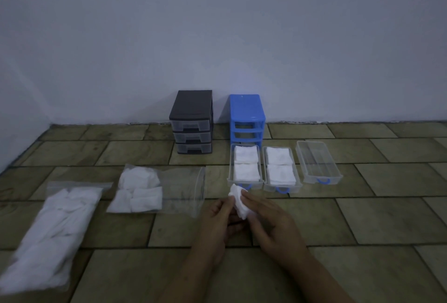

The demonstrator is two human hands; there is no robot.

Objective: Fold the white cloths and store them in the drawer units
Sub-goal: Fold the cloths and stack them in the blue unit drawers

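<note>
Now: small cloth in both hands, w/ the third drawer waiting empty

Both hands hold one small crumpled white cloth (239, 203) just above the floor, right in front of the blue plastic three-slot drawer frame (246, 119). Left hand (219, 218) has fingers curled onto the cloth's left side; right hand (263, 215) pinches its right edge w/ thumb and fingertips. Cloth looks thin, light, v. soft, probably gauze-like: no stiffness, so it'll flop and bunch unless held taut. Best taken at corners or along an edge, then smoothed flat before creasing. Not fragile, not slippery, but folds likely spring open if not pressed.

Relative to the blue frame: three clear plastic drawers w/ blue handles lie pulled out on the floor before it. The nearest-left drawer (244, 183) and the middle drawer (297, 181) each hold two folded white squares; the right-hand drawer (338, 177) holds none. A black drawer unit w/ clear fronts (192, 121) stands just left of the frame, drawers in. Further left and nearer the person, a clear zip bag (183, 186) holds a few more cloths, and a second fuller clear bag (79, 185) lies beyond it.

Floor is dull olive-brown stone tile (387, 218) w/ dark grout lines, hard and flat, fine for pressing folds. Plain pale wall (217, 36) behind the frame; room is dim.
</note>
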